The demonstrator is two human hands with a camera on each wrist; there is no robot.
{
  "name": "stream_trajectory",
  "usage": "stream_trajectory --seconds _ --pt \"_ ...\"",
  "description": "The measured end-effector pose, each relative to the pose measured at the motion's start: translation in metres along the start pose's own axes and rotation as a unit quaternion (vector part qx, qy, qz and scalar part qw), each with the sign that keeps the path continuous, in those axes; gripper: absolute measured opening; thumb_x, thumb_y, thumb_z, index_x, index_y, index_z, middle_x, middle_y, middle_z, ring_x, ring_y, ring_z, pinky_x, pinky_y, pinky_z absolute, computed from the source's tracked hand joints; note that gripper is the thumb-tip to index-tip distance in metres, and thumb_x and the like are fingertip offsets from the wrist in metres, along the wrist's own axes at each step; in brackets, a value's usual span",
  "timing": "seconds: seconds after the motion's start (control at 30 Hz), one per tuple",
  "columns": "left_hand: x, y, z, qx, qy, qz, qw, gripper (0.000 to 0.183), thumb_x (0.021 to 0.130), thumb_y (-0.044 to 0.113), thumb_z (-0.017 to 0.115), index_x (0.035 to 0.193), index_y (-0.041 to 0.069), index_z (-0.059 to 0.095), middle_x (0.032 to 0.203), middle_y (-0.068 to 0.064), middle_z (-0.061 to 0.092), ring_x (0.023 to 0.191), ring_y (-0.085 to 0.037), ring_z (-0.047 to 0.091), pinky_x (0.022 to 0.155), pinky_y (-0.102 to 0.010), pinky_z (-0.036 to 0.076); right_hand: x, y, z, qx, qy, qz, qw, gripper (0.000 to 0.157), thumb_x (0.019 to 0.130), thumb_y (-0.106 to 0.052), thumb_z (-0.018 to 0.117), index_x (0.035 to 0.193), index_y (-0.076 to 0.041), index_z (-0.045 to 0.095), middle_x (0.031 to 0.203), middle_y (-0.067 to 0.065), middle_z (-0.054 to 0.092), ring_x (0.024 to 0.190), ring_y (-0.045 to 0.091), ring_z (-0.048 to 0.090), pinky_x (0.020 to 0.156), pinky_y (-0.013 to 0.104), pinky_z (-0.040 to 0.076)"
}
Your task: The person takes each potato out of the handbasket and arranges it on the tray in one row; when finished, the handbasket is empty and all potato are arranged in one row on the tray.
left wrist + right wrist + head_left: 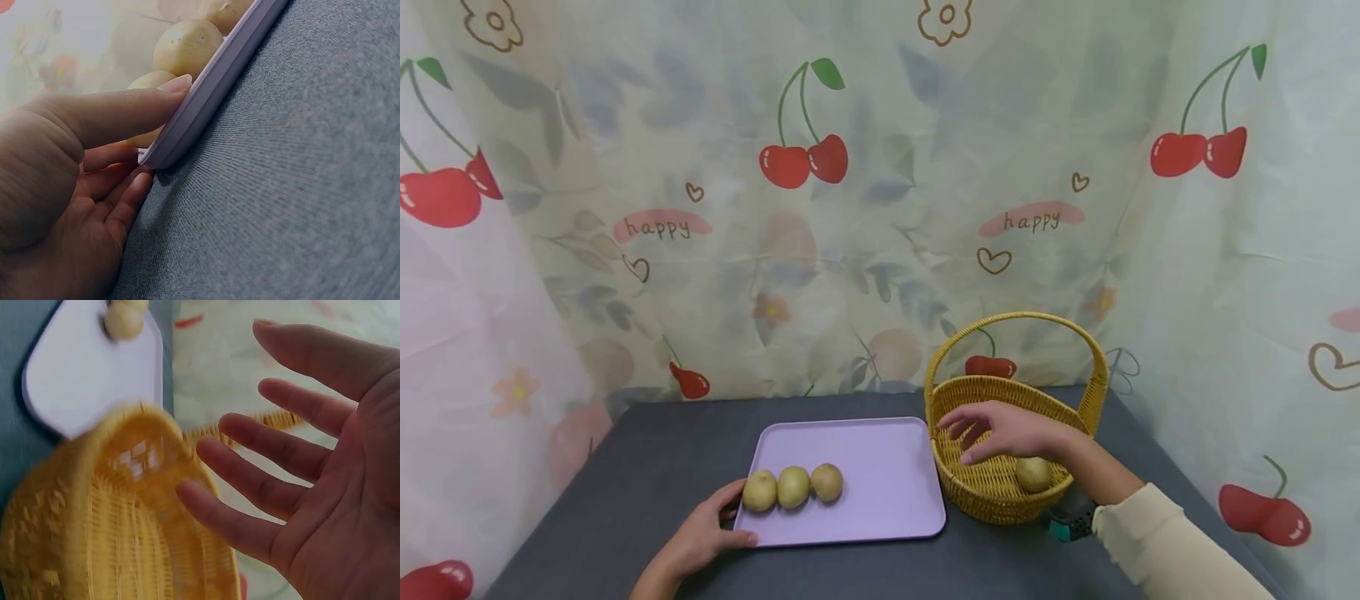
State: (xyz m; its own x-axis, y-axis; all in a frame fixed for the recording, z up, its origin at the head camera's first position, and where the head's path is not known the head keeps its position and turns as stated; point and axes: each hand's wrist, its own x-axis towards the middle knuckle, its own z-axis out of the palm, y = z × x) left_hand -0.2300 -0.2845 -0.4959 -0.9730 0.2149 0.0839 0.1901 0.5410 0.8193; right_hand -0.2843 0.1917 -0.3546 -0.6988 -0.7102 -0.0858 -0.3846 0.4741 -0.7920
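Three potatoes (793, 487) lie in a row on the left part of a lilac tray (880, 500). My left hand (703, 529) holds the tray's near left corner; in the left wrist view the thumb lies on the rim and the fingers are at the corner's outer side. Over the yellow wicker basket (992, 507) hovers my right hand (1000, 432), fingers spread and loosely bent, with nothing in it. One more potato (1033, 474) sits in the basket's right part, partly behind the right wrist.
A dark grey cloth (677, 450) covers the table. The basket stands just right of the tray, its tall arched handle (1018, 316) rising above it. Behind and at both sides hangs a curtain (880, 208) printed with cherries.
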Motion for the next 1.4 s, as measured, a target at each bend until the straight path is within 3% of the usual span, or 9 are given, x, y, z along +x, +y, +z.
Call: stream_trajectory --seconds 0.23,0.5,0.67,0.87,1.03,1.2,1.33,1.4 --pt "0.000 -0.001 0.000 0.000 0.001 0.000 1.0000 0.086 0.069 0.012 0.087 0.139 -0.010 0.042 0.134 -0.028 0.048 0.115 -0.037 0.054 0.094 -0.032 0.046 -0.014 0.033 -0.022 0.015 0.028 0.050 0.998 0.060 0.089 -0.028 0.072 0.141 -0.007 0.048 0.136 0.019 0.049 0.124 0.045 0.045 0.091 0.046 0.049" --pt "0.001 0.000 0.000 -0.002 -0.002 -0.004 1.0000 0.086 0.069 0.012 0.087 0.139 -0.010 0.042 0.134 -0.027 0.048 0.116 -0.037 0.054 0.095 -0.034 0.046 -0.022 0.057 -0.031 -0.028 0.041 0.120 0.991 0.061 0.086 -0.029 0.075 0.138 -0.007 0.052 0.137 0.023 0.050 0.124 0.047 0.045 0.096 0.055 0.043" --pt "0.002 -0.001 -0.001 -0.001 -0.005 -0.003 1.0000 0.086 0.070 0.013 0.087 0.139 -0.009 0.042 0.134 -0.028 0.049 0.117 -0.038 0.054 0.096 -0.038 0.046 -0.023 0.068 -0.028 -0.058 0.012 0.148 0.987 0.057 0.086 -0.026 0.074 0.136 -0.005 0.055 0.135 0.020 0.052 0.123 0.041 0.046 0.097 0.055 0.041" --pt "0.002 -0.001 0.000 0.001 -0.005 -0.005 1.0000 0.086 0.069 0.013 0.087 0.139 -0.010 0.042 0.134 -0.028 0.049 0.117 -0.038 0.053 0.096 -0.038 0.046 -0.024 0.077 -0.023 -0.109 -0.032 0.165 0.980 0.037 0.086 -0.020 0.073 0.122 -0.010 0.067 0.128 0.010 0.057 0.118 0.031 0.047 0.096 0.049 0.040" --pt "0.001 0.000 0.000 0.001 -0.003 -0.010 0.9999 0.087 0.069 0.013 0.088 0.139 -0.010 0.042 0.135 -0.029 0.048 0.116 -0.038 0.054 0.096 -0.041 0.046 -0.024 0.080 -0.018 -0.135 -0.037 0.172 0.975 0.026 0.082 -0.016 0.076 0.107 -0.010 0.073 0.111 0.003 0.063 0.099 0.020 0.051 0.086 0.039 0.044" --pt "0.001 0.002 0.001 -0.002 -0.003 -0.013 0.9999 0.087 0.069 0.012 0.088 0.139 -0.011 0.041 0.134 -0.029 0.048 0.116 -0.038 0.054 0.097 -0.043 0.045 -0.024 0.081 -0.015 -0.151 -0.008 0.166 0.974 0.027 0.077 -0.014 0.081 0.102 -0.012 0.072 0.100 0.002 0.060 0.085 0.019 0.049 0.074 0.036 0.043" --pt "0.001 0.001 0.001 -0.003 -0.002 -0.008 1.0000 0.087 0.069 0.011 0.088 0.139 -0.011 0.041 0.133 -0.028 0.049 0.115 -0.038 0.054 0.097 -0.045 0.045 -0.024 0.082 -0.015 -0.162 0.027 0.119 0.979 0.029 0.076 -0.016 0.083 0.101 -0.014 0.069 0.094 0.001 0.057 0.082 0.019 0.049 0.069 0.035 0.043" --pt "0.001 0.000 0.001 -0.003 -0.001 -0.008 1.0000 0.087 0.068 0.011 0.088 0.139 -0.011 0.041 0.133 -0.028 0.049 0.115 -0.037 0.054 0.097 -0.045 0.045 -0.024 0.081 -0.014 -0.163 0.050 0.077 0.982 0.027 0.077 -0.017 0.082 0.100 -0.013 0.068 0.093 0.000 0.058 0.080 0.018 0.051 0.068 0.034 0.043"
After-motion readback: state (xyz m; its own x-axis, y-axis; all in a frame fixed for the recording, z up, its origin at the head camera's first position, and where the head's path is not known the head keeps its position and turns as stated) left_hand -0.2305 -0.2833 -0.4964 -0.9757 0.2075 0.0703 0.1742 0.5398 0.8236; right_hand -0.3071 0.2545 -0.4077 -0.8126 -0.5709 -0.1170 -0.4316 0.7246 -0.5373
